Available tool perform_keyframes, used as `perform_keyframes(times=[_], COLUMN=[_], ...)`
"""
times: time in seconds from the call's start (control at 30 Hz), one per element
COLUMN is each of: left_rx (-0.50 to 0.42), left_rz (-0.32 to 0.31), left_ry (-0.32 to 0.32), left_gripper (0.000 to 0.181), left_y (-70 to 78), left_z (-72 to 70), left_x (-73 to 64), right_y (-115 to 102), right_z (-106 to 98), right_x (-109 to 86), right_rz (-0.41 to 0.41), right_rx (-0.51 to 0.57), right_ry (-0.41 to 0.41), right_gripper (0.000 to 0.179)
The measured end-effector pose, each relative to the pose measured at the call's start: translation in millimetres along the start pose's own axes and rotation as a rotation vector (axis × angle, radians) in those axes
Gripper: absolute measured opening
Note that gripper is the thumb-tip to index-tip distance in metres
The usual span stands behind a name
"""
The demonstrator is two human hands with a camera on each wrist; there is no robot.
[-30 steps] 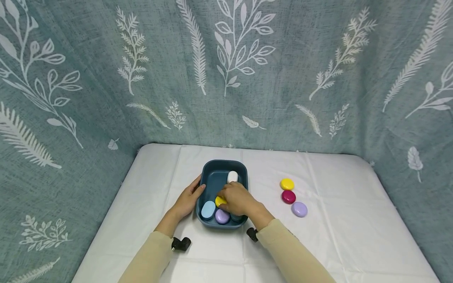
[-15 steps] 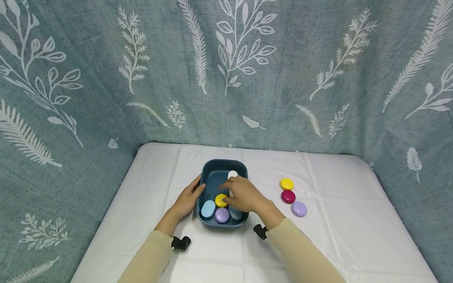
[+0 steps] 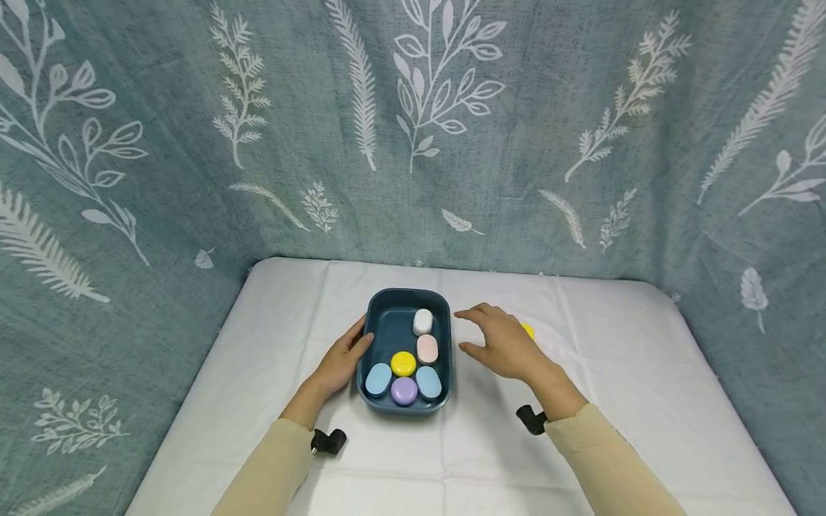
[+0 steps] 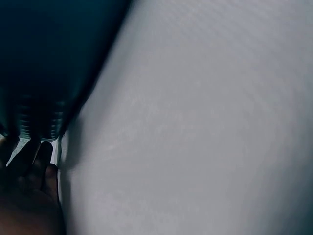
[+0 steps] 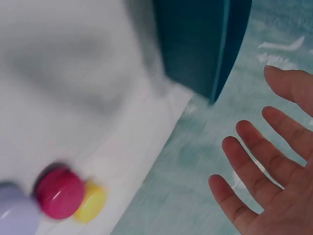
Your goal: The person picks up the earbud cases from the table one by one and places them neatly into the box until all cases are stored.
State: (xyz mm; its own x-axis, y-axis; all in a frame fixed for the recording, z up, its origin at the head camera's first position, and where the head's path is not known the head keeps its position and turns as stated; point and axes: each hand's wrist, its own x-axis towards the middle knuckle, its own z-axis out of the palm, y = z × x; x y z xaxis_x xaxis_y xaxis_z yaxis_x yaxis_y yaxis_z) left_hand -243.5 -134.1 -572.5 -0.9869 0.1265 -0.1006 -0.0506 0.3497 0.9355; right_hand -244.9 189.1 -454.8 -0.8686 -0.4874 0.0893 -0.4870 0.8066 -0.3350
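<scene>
A dark blue plastic tray (image 3: 387, 412) sits on the table, its long side pointing away from me. My left hand (image 3: 340, 364) holds its left side, thumb at the rim and fingers along the outer wall. Inside lie two light blue ovals (image 3: 378, 380), a purple glossy disc (image 3: 404, 391), a yellow disc (image 3: 403, 364), a pale pink rounded block (image 3: 427, 349) and a white one (image 3: 422, 322). My right hand (image 3: 506, 344) is in the air right of the tray, fingers spread and holding nothing. It hides most of the discs beyond it.
In the right wrist view, a crimson disc (image 5: 60, 193), a yellow disc (image 5: 91, 201) and a lavender disc (image 5: 14, 210) lie on the white tablecloth (image 3: 619, 401). A green leaf-print curtain (image 3: 413, 143) encloses the table's back and sides.
My right hand has let go of the yellow disc in the tray, lifted out and moved right toward the loose discs. The left hand stays at the tray.
</scene>
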Motion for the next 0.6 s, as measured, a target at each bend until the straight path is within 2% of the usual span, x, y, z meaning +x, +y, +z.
perform_keyframes(times=[0.27,0.43,0.6], left_rx=[0.010,0.012,0.009], left_rz=[0.010,0.026,0.039], left_ry=[-0.009,-0.013,-0.021], left_gripper=[0.051,0.052,0.053], left_y=[-1.8,-3.1,-2.5], left_z=[-2.3,-3.9,-1.5], left_x=[0.0,-1.4,-0.2], right_y=[50,72,85], right_z=[3,13,22], right_x=[-22.1,-32.8,-43.4], right_rz=[0.188,0.323,0.421], right_rx=[-0.046,-0.061,-0.056], right_ry=[0.055,0.023,-0.008], right_gripper=[0.052,0.052,0.055])
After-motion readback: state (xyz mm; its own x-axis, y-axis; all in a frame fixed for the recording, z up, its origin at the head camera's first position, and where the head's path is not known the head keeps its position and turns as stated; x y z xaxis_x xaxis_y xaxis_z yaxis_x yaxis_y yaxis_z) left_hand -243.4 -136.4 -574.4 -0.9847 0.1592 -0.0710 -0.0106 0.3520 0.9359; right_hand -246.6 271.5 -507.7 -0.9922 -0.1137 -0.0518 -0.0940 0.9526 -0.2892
